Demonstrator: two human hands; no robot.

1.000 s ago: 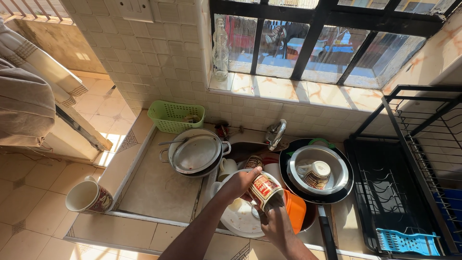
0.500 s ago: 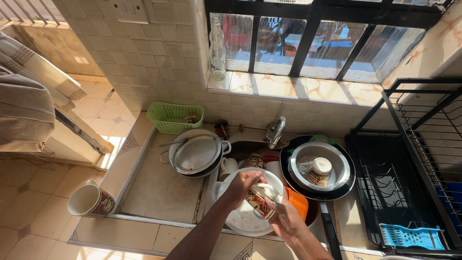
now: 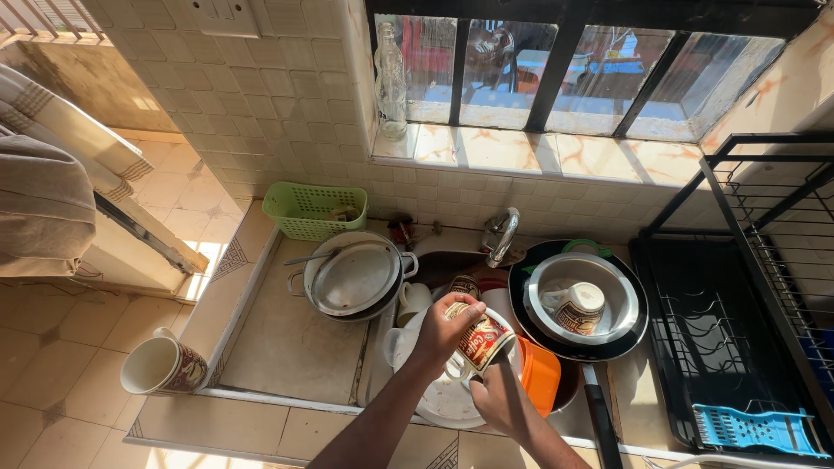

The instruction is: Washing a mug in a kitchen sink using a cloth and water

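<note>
1. The left hand [image 3: 447, 323] is clenched on the rim of a patterned mug [image 3: 479, 341], over the white plate [image 3: 439, 401] in the sink.
2. The right hand [image 3: 488, 393] grasps the mug from below.
3. It looks wet, likely slippery and breakable; the handle seems the safest hold.

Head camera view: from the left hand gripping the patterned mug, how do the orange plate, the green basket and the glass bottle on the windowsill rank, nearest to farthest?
Measured from the left hand on the patterned mug:
1. Orange plate, just right of the mug, in the sink.
2. Green basket, up and to the left, against the tiled wall.
3. Glass bottle, highest in view, on the windowsill.
</note>
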